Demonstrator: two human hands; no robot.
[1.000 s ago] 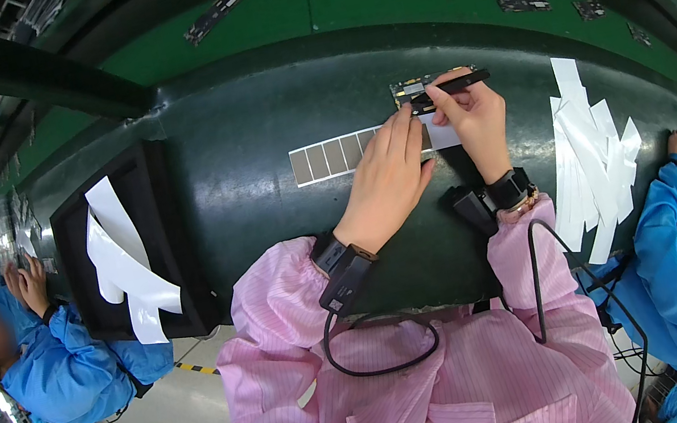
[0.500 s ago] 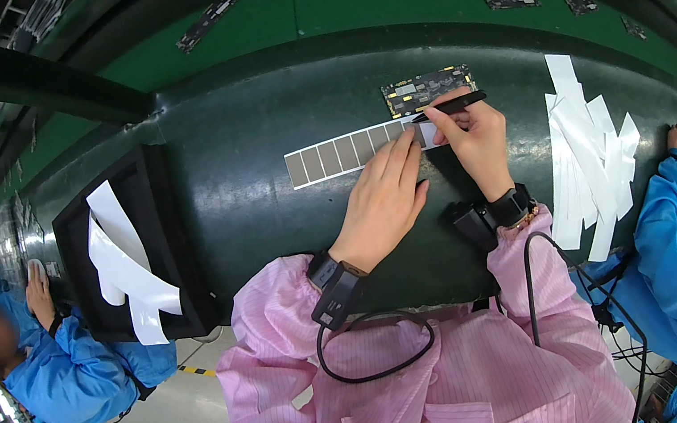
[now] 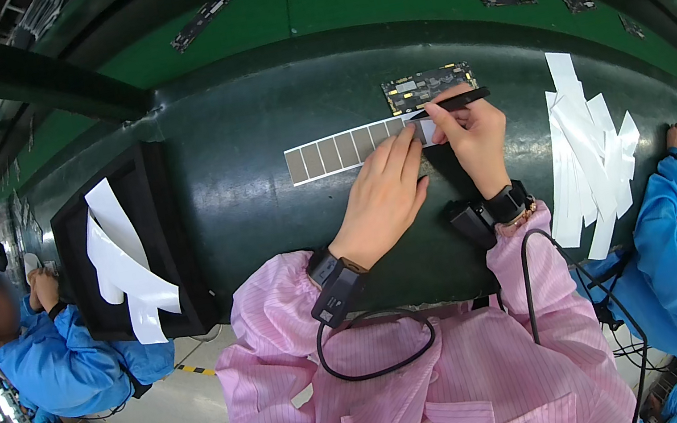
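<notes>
I see my right hand [image 3: 471, 138] pinched around thin black tweezers [image 3: 451, 103], whose tips point left onto the right end of a long strip of grey rectangular pads on white backing [image 3: 350, 149]. My left hand [image 3: 385, 194] lies flat beside it, fingertips pressing that same end of the strip, holding nothing. Just beyond the tweezers sits a dark rectangular circuit board [image 3: 428, 87] on the dark green bench [image 3: 244, 192]. Right of my grip, a loose pile of white backing strips [image 3: 586, 150]; far left, a black tray [image 3: 167, 242] carrying more white strips.
</notes>
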